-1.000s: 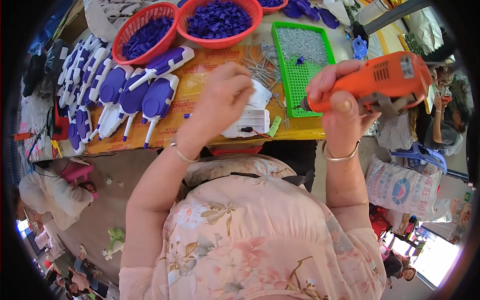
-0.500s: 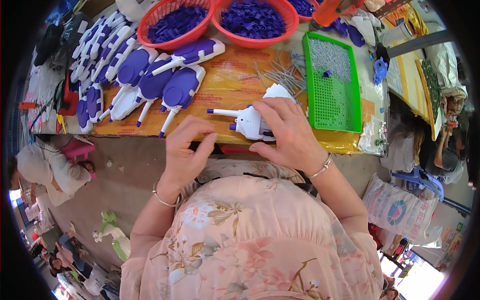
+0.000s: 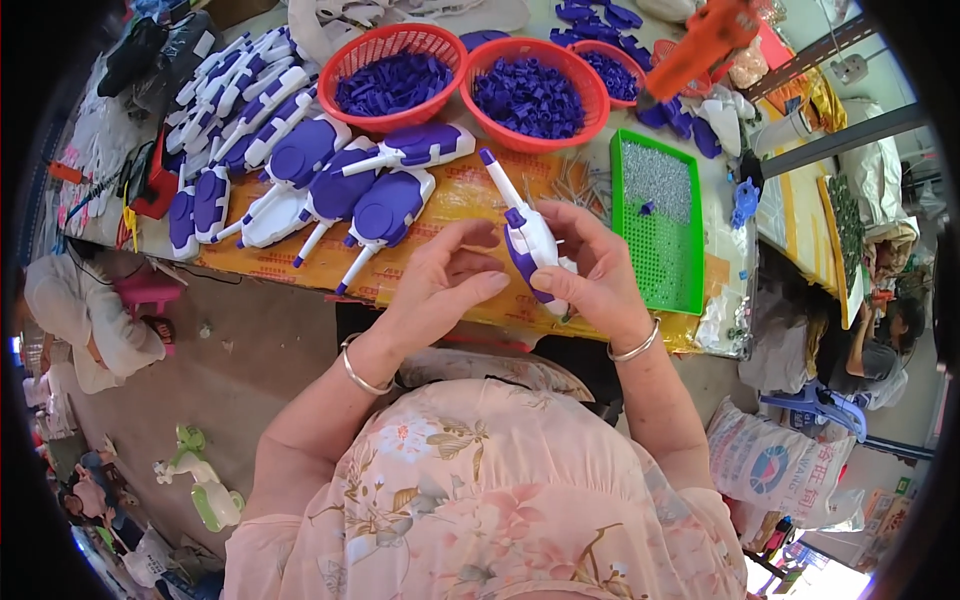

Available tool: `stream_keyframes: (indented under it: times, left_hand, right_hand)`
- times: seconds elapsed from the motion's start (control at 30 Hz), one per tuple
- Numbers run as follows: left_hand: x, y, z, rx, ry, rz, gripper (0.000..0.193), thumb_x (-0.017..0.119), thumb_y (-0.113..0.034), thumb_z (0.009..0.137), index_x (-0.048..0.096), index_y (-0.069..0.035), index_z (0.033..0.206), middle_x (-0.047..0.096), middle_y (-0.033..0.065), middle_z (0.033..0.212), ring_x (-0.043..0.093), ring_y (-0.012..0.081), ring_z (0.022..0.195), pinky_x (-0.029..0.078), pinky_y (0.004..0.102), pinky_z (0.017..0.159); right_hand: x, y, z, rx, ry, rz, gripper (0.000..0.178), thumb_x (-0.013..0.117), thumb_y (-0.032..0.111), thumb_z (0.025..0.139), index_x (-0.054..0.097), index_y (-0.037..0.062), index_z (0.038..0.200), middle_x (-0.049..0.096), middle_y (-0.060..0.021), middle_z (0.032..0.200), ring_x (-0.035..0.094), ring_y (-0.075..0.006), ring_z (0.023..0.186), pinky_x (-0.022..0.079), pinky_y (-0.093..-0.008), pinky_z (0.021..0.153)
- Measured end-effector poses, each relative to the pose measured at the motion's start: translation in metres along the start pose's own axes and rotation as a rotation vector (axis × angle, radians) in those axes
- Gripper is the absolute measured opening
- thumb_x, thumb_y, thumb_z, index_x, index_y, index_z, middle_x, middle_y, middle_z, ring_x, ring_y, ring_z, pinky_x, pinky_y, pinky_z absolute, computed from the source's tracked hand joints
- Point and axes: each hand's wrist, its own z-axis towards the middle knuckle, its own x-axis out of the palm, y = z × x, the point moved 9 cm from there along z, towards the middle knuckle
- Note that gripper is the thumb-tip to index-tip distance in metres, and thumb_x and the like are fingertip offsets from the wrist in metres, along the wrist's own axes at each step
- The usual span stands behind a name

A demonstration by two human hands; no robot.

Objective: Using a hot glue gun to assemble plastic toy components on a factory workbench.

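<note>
Turning up onto its edge since the previous frame, where it was lying flat beneath the right hand, the white-and-purple unit is now pointing its purple tip away from the person. The right hand is closing around the unit at its right side, thumb nearest the body and fingers curling behind; this grip is probably keeping the casing together and steady. The left hand is waiting just beside the unit, thumb and fingers standing half apart and holding nothing, presumably leaving them free to support the other side. The unit is staying over the near edge of the orange-covered table, in front of the chest; whether its lower end is resting there cannot be told. One orange power screwdriver is hanging at the far right, apparently suspended to stay within reach. One green tray is holding small metallic pieces and one purple part, its low walls likely preventing spillage. Two large red baskets and one smaller red basket are containing purple parts, too many to count. Four purple-faced units are lying in the front cluster; the stacked units behind are overlapping too closely for counting.
</note>
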Motion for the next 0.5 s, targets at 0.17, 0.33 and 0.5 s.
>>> stream_keyframes:
  times: [0.17, 0.33, 0.5]
  left_hand:
    - [0.019, -0.015, 0.016, 0.075, 0.081, -0.241, 0.057, 0.071, -0.014, 0.085, 0.044, 0.0, 0.134, 0.054, 0.0099, 0.123, 0.058, 0.0156, 0.104, 0.05, 0.0301, 0.088]
    - [0.018, -0.005, 0.019, 0.028, 0.075, -0.225, 0.059, 0.073, -0.015, 0.084, 0.044, -0.001, 0.134, 0.054, 0.009, 0.124, 0.059, 0.0157, 0.104, 0.051, 0.0301, 0.086]
    - [0.013, 0.001, 0.019, -0.012, 0.086, -0.187, 0.052, 0.077, -0.014, 0.081, 0.055, -0.002, 0.127, 0.062, 0.0063, 0.112, 0.061, 0.0137, 0.098, 0.052, 0.0291, 0.085]
  right_hand:
    - [0.008, -0.001, 0.001, 0.013, 0.021, 0.098, 0.068, 0.081, 0.011, 0.074, 0.049, 0.0019, 0.133, 0.061, -0.0065, 0.116, 0.058, -0.0124, 0.104, 0.049, -0.0279, 0.087]
    - [0.008, -0.005, 0.001, 0.009, 0.007, -0.006, 0.071, 0.084, 0.011, 0.071, 0.05, 0.0028, 0.133, 0.061, -0.0057, 0.115, 0.059, -0.0122, 0.1, 0.05, -0.0259, 0.081]
    - [0.012, -0.004, 0.0, 0.019, 0.029, -0.039, 0.067, 0.082, 0.008, 0.072, 0.052, 0.0028, 0.131, 0.061, -0.005, 0.114, 0.059, -0.011, 0.096, 0.05, -0.0246, 0.078]
